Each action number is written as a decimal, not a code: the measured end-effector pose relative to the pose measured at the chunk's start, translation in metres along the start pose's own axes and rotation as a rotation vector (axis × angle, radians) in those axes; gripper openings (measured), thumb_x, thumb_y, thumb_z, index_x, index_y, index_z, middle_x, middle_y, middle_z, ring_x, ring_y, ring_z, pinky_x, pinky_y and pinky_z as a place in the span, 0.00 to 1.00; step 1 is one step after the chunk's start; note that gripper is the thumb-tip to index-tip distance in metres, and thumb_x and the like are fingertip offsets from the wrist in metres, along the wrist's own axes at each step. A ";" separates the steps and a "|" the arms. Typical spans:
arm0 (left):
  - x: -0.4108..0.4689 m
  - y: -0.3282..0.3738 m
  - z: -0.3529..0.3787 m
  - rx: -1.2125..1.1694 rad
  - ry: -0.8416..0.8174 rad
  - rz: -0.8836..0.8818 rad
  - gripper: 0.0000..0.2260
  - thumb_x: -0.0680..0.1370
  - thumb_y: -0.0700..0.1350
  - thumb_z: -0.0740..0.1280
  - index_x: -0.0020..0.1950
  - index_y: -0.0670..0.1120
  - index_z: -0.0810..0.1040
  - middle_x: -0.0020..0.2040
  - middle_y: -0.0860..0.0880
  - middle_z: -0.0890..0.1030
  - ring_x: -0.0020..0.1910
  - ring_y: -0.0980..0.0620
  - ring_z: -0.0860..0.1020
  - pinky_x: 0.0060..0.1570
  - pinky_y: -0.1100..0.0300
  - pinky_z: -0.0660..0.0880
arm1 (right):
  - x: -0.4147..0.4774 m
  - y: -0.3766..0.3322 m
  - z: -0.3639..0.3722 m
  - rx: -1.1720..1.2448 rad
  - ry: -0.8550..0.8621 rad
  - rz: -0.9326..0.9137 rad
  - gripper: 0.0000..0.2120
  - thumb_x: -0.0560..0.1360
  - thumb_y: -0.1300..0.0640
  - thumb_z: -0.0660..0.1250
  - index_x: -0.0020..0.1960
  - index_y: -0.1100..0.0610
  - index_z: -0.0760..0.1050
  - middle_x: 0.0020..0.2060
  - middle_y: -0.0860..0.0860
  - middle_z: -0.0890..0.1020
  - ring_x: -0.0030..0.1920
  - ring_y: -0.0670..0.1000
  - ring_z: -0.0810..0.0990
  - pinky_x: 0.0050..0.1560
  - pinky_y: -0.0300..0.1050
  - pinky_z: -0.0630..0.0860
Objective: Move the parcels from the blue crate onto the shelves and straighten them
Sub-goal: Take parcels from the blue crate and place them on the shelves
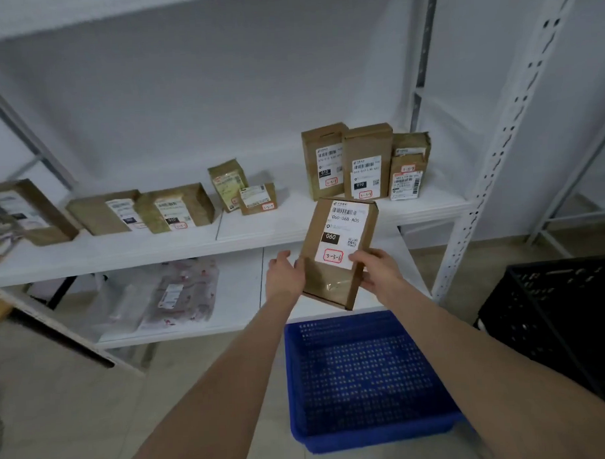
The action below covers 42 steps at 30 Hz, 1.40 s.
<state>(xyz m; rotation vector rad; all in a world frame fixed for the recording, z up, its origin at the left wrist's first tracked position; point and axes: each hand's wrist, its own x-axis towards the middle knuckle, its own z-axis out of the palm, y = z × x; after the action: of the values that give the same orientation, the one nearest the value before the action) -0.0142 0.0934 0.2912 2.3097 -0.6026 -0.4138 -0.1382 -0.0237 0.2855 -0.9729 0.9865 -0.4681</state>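
Observation:
I hold a flat brown cardboard parcel [339, 248] upright in front of the white shelf [246, 238]; its white label reads 060 and 3-3-6. My left hand [285, 274] grips its lower left edge and my right hand [376, 269] grips its lower right edge, thumb over the front. Below my arms the blue crate [364, 378] stands on the floor with nothing showing inside. Three brown parcels [365, 162] stand upright at the shelf's right end, just behind the held one. Two small parcels [241, 188] stand mid-shelf, and several larger boxes [139, 211] lean at the left.
A lower white shelf [241, 293] carries soft plastic mailer bags [180, 295]. A black crate [564, 316] stands on the floor at the right. The white perforated upright [504, 146] frames the shelf's right side. A cardboard flap [58, 334] juts in at lower left.

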 end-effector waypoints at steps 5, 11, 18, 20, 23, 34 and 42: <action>-0.009 0.007 -0.023 -0.114 -0.131 -0.045 0.18 0.83 0.48 0.53 0.70 0.44 0.69 0.67 0.43 0.73 0.65 0.43 0.71 0.64 0.51 0.67 | -0.025 -0.014 -0.001 0.011 -0.102 -0.045 0.17 0.73 0.66 0.69 0.61 0.60 0.71 0.51 0.56 0.83 0.52 0.57 0.82 0.48 0.49 0.80; -0.022 0.018 -0.032 -0.279 -0.152 -0.060 0.17 0.82 0.49 0.55 0.68 0.45 0.71 0.65 0.45 0.75 0.61 0.45 0.72 0.61 0.50 0.71 | -0.039 -0.024 -0.003 0.034 -0.133 -0.092 0.13 0.74 0.66 0.68 0.57 0.59 0.73 0.52 0.57 0.83 0.50 0.58 0.83 0.49 0.50 0.81; -0.031 0.021 -0.038 -0.257 -0.110 -0.005 0.17 0.83 0.47 0.54 0.69 0.43 0.69 0.66 0.43 0.74 0.63 0.44 0.71 0.58 0.52 0.70 | -0.047 -0.029 -0.006 -0.069 -0.088 -0.148 0.14 0.73 0.64 0.70 0.58 0.59 0.77 0.47 0.53 0.85 0.46 0.52 0.84 0.47 0.44 0.80; -0.033 0.022 -0.038 -0.236 -0.107 -0.005 0.17 0.83 0.46 0.53 0.70 0.44 0.69 0.66 0.44 0.73 0.64 0.44 0.71 0.61 0.49 0.70 | -0.048 -0.028 -0.006 -0.062 -0.073 -0.147 0.13 0.73 0.65 0.70 0.57 0.59 0.77 0.46 0.53 0.85 0.46 0.52 0.84 0.44 0.43 0.80; -0.035 0.025 -0.039 -0.219 -0.093 0.001 0.16 0.83 0.45 0.52 0.69 0.43 0.70 0.65 0.43 0.73 0.62 0.44 0.71 0.59 0.50 0.70 | -0.051 -0.027 -0.006 -0.062 -0.055 -0.148 0.10 0.73 0.65 0.69 0.54 0.59 0.78 0.45 0.53 0.85 0.44 0.51 0.84 0.38 0.41 0.79; -0.031 0.018 -0.054 -0.322 -0.129 -0.046 0.17 0.81 0.39 0.53 0.68 0.44 0.71 0.64 0.44 0.75 0.61 0.44 0.73 0.61 0.51 0.73 | -0.036 -0.025 0.015 -0.095 -0.027 -0.121 0.07 0.74 0.66 0.64 0.50 0.60 0.77 0.43 0.55 0.84 0.44 0.54 0.83 0.45 0.47 0.80; 0.017 -0.017 -0.079 -0.346 -0.144 -0.075 0.17 0.79 0.35 0.54 0.65 0.43 0.74 0.62 0.43 0.77 0.61 0.41 0.75 0.61 0.45 0.73 | -0.007 -0.019 0.074 -0.104 0.007 -0.069 0.07 0.72 0.68 0.63 0.46 0.59 0.74 0.40 0.55 0.83 0.41 0.54 0.83 0.39 0.46 0.79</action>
<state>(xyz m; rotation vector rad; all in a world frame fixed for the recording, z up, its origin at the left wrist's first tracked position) 0.0410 0.1387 0.3326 1.9868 -0.4715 -0.6694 -0.0770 0.0064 0.3199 -1.1017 0.9938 -0.4820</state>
